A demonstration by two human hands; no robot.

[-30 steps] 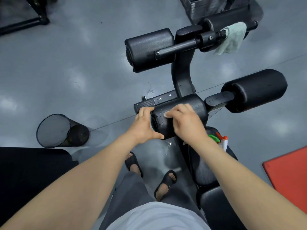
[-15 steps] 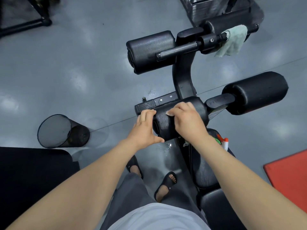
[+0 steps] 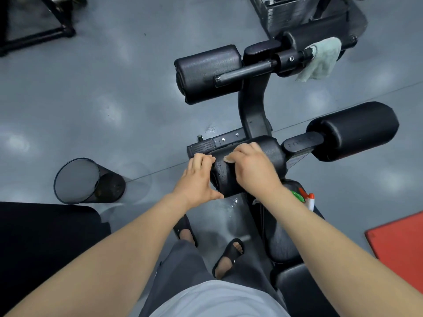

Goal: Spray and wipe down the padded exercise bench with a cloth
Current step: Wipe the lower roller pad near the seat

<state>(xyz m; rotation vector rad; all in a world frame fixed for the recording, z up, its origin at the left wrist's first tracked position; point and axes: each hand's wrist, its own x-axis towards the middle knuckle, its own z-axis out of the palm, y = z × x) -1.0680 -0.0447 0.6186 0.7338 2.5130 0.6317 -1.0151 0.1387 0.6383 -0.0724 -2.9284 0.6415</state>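
Both hands are on the near left roller pad [image 3: 272, 154] of the black exercise bench. My left hand [image 3: 196, 179] cups the pad's left end, fingers over the top and thumb underneath. My right hand [image 3: 254, 170] lies curled over the pad's top. Droplets glisten on the pad between the hands. The pale green cloth [image 3: 320, 60] hangs from the far right roller bar, away from both hands. A spray bottle [image 3: 309, 200] with a red and white nozzle rests on the bench seat [image 3: 281, 243], partly hidden behind my right forearm.
Two more roller pads stand at the far left [image 3: 206, 74] and at the right [image 3: 352, 131]. A black mesh bin [image 3: 84, 181] sits on the grey floor to the left. A red mat [image 3: 402, 243] lies at the right edge. A weight stack [image 3: 297, 10] is behind.
Both hands have stayed on the near roller pad. The left hand's fingers have edged a little further over the pad's end; the camera view shifted slightly.
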